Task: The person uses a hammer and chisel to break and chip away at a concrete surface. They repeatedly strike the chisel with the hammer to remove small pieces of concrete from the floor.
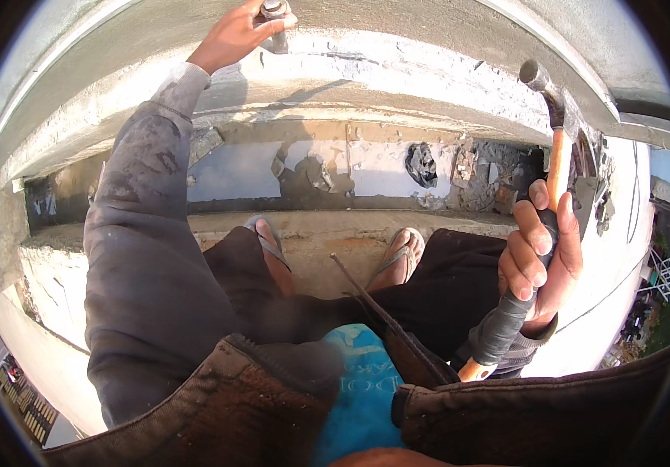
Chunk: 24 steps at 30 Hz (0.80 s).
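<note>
At the top of the view my left hand [245,34] grips a metal chisel [280,41]. Its lower end meets the rough, chipped concrete ledge [370,55] along the wall. On the right, my right hand [536,251] is closed around the black-taped wooden handle of a hammer [558,157]. The hammer's head points up and away from me, well apart from the chisel. Both my feet, in flip-flops [400,257], rest on a concrete edge at the near side of a trough.
Below the ledge runs a concrete trough [229,175] with a pale bottom. Rubble [489,175] and a crumpled black plastic piece [421,164] lie towards its right end. Past the wall on the right, ground with plants [665,315] shows far below.
</note>
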Tool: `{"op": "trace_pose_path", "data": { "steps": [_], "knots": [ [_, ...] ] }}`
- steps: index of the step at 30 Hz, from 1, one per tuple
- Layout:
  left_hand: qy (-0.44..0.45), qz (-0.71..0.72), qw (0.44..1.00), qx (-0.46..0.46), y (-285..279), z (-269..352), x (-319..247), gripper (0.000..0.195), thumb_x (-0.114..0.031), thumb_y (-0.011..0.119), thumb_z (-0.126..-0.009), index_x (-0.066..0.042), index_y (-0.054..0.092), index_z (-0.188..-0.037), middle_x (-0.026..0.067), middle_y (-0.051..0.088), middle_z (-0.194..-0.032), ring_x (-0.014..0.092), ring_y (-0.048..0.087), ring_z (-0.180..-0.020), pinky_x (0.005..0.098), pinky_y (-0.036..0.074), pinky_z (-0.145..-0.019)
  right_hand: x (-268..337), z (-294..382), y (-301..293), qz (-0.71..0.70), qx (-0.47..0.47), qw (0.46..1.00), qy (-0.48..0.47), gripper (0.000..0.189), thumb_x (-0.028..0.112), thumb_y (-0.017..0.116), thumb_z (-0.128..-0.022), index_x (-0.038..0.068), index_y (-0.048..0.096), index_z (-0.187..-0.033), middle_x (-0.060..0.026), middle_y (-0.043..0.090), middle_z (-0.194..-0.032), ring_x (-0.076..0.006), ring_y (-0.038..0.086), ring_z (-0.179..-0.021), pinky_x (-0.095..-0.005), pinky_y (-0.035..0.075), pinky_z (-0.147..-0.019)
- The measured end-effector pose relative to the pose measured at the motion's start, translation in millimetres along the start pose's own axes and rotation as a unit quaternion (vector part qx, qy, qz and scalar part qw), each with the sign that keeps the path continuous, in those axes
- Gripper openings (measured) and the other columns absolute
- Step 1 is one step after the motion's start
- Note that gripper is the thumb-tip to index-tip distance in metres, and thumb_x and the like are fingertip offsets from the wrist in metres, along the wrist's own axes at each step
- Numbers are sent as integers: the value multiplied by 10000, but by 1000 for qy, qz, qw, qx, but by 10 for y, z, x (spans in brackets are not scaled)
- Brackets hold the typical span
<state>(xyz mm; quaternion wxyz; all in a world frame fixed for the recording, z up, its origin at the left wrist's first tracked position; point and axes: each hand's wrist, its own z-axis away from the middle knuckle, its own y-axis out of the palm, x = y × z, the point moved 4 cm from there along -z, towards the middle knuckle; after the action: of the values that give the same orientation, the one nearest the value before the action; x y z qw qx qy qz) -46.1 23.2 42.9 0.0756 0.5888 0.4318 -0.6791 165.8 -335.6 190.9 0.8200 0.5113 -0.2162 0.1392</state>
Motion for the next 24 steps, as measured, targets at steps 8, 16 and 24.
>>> {"op": "trace_pose_path", "data": {
  "steps": [8, 16, 24],
  "knots": [
    [-90, -209, 974, -24, -81, -72, -50, 331, -343, 665, -952, -94, 602, -1161, 33, 727, -1136, 147, 660, -1085, 295, 504, -896, 439, 22, -829, -449, -75, 890, 9, 241, 175, 421, -1037, 33, 438, -843, -41, 445, -738, -125, 428, -517, -296, 428, -469],
    [-191, -115, 972, -69, 30, 45, -173, 286, -318, 630, -975, -88, 529, -1110, 33, 691, -1139, 153, 665, -951, 310, 543, -800, 601, -349, -932, -459, -19, 882, 108, 261, 175, 429, -1039, 35, 442, -820, -43, 448, -741, -126, 426, -547, -288, 427, -503],
    [-161, 160, 974, -9, -6, 108, -76, 415, -372, 640, -962, -86, 588, -1258, 66, 650, -1195, 182, 651, -900, 321, 563, -762, 396, -379, -837, -464, -81, 865, 173, 177, 113, 411, -1006, 21, 439, -857, -55, 451, -719, -137, 441, -518, -286, 448, -505]
  ]
}}
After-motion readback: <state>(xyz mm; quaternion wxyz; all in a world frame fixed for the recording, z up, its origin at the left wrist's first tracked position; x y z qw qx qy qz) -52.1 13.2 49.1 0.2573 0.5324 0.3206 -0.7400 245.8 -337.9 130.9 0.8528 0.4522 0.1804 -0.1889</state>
